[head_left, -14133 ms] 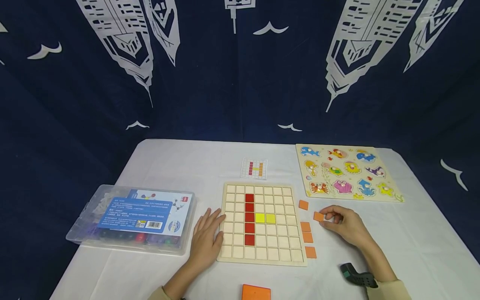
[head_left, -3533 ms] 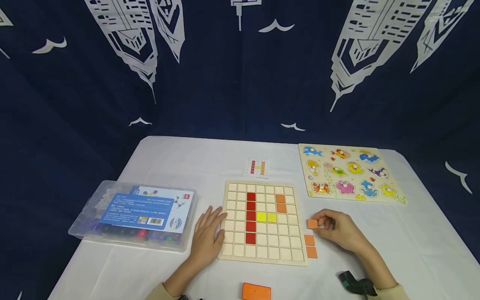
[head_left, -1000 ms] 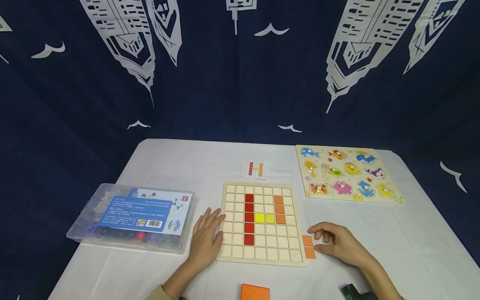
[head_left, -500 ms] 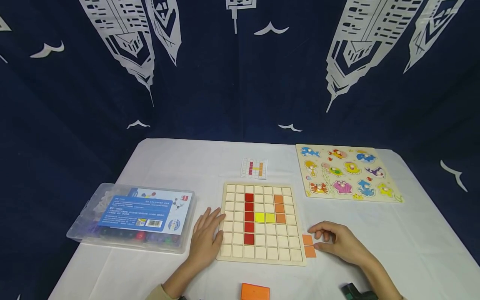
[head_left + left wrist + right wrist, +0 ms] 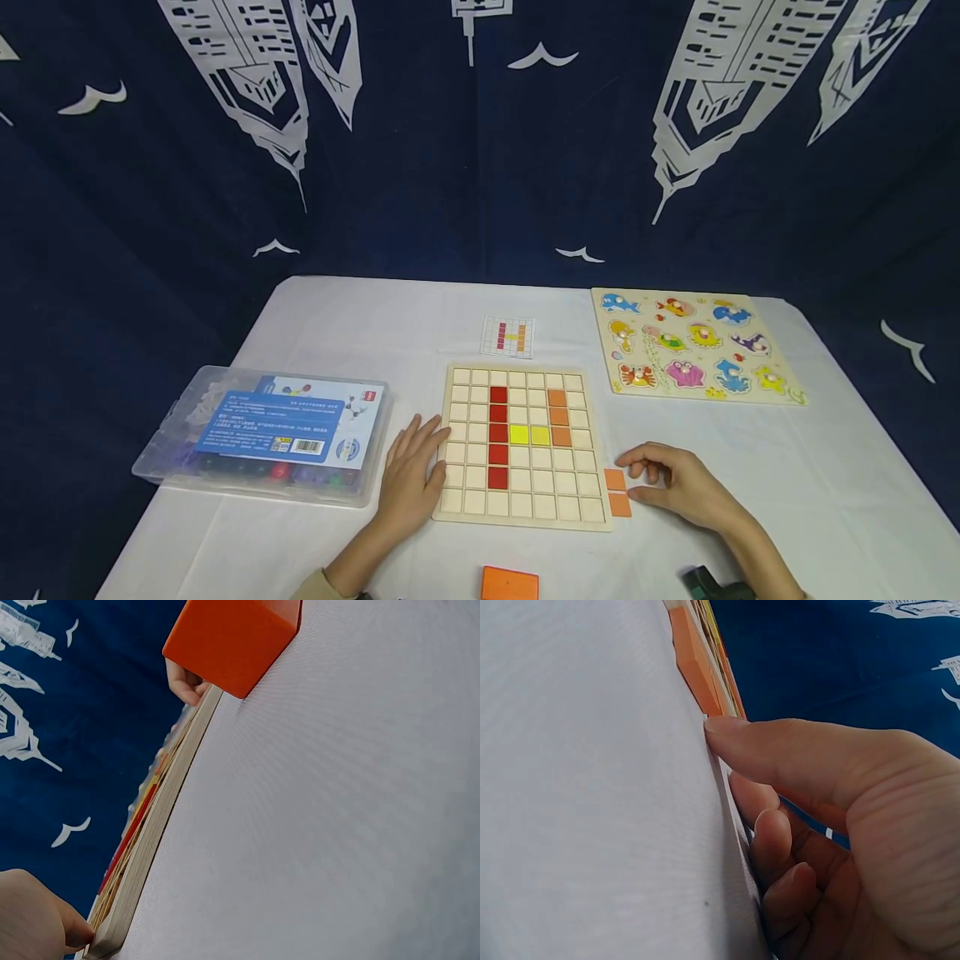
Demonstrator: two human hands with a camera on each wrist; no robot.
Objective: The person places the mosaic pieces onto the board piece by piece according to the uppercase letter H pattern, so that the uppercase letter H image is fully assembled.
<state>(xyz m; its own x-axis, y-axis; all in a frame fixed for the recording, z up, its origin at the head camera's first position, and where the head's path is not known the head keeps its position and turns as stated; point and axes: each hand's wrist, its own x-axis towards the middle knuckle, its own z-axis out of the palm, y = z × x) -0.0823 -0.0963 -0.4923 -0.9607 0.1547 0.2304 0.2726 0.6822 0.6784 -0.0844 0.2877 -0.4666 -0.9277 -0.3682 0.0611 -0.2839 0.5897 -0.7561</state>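
The wooden grid board [image 5: 480, 505] lies flat on the table. In its cells sit a column of red tiles [image 5: 498, 433], two yellow tiles [image 5: 529, 435] and a column of three orange tiles [image 5: 558, 416]. My left hand [image 5: 411, 479] rests at the board's left edge with fingers spread. To the right of the board lie two loose orange tiles [image 5: 617, 493], one in front of the other. Beside them is my right hand [image 5: 671, 483], its thumb tip by a tile's edge and its other fingers loosely curled, with nothing held. The right wrist view shows the thumb [image 5: 772, 750] near an orange tile [image 5: 694, 660].
Behind the board lies a small pattern card [image 5: 508, 337]. A clear plastic case [image 5: 262, 437] with a blue label stands on the left. An animal peg puzzle [image 5: 697, 350] lies at the back right. An orange block [image 5: 511, 583] sits at the front edge.
Since the earliest frame, three orange tiles have come into the board's right part, the third since 3.5 seconds ago. My right hand has let it go and moved beside the two loose tiles.
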